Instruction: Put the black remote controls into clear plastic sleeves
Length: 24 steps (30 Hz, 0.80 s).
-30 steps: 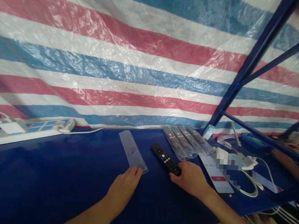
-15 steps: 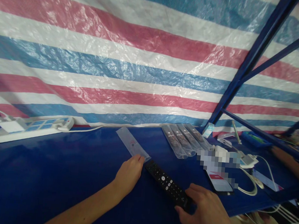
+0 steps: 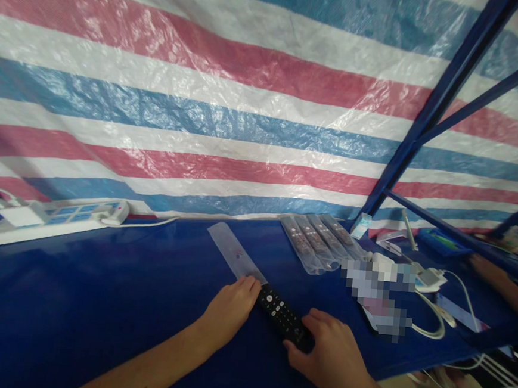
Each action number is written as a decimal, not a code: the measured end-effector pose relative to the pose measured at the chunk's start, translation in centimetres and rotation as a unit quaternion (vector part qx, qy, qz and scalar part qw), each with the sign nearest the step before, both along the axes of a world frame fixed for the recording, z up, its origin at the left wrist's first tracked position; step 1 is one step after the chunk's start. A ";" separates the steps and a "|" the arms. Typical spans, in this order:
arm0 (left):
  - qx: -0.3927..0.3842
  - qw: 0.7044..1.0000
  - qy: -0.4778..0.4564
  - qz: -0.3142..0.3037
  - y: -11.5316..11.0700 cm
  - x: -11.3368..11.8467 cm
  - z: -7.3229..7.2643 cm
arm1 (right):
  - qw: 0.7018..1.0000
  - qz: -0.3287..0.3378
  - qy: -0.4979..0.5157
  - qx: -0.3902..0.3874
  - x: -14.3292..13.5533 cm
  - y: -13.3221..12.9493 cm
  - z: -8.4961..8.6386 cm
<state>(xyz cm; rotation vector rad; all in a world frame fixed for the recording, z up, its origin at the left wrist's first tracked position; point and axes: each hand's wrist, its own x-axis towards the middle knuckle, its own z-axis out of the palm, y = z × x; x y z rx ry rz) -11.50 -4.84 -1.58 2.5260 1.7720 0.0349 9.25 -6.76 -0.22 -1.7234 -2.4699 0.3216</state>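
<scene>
A black remote control lies slantwise on the blue table, its far end inside the mouth of a frosted plastic sleeve. My left hand is closed on the near end of that sleeve, where the remote enters it, and its fingers cover the opening. At the remote's near end, my right hand grips it between thumb and fingers. Behind, several bagged remotes lie side by side on the table.
A white power strip with plugs sits at the back left. On the right are a partly blurred-out phone, white cables and a blue tray. Blue metal bars rise there. Another person's arm shows at far right.
My right hand has pushed the remote up and left, so its far part is now inside the sleeve. My left hand has shifted slightly right with the sleeve.
</scene>
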 end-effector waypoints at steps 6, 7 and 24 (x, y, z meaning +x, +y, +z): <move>0.011 0.999 -0.021 -0.049 -0.2 0.0 -0.4 | 0.999 0.019 0.029 0.031 -3.3 2.3 -0.2; 0.013 0.999 -0.020 -0.041 -0.2 -0.1 -0.5 | 0.998 0.041 0.038 0.028 -3.3 2.7 -0.1; 0.144 0.980 -0.116 -0.069 -3.0 -0.1 -1.1 | 0.996 0.085 -0.014 -0.011 -4.5 6.1 1.9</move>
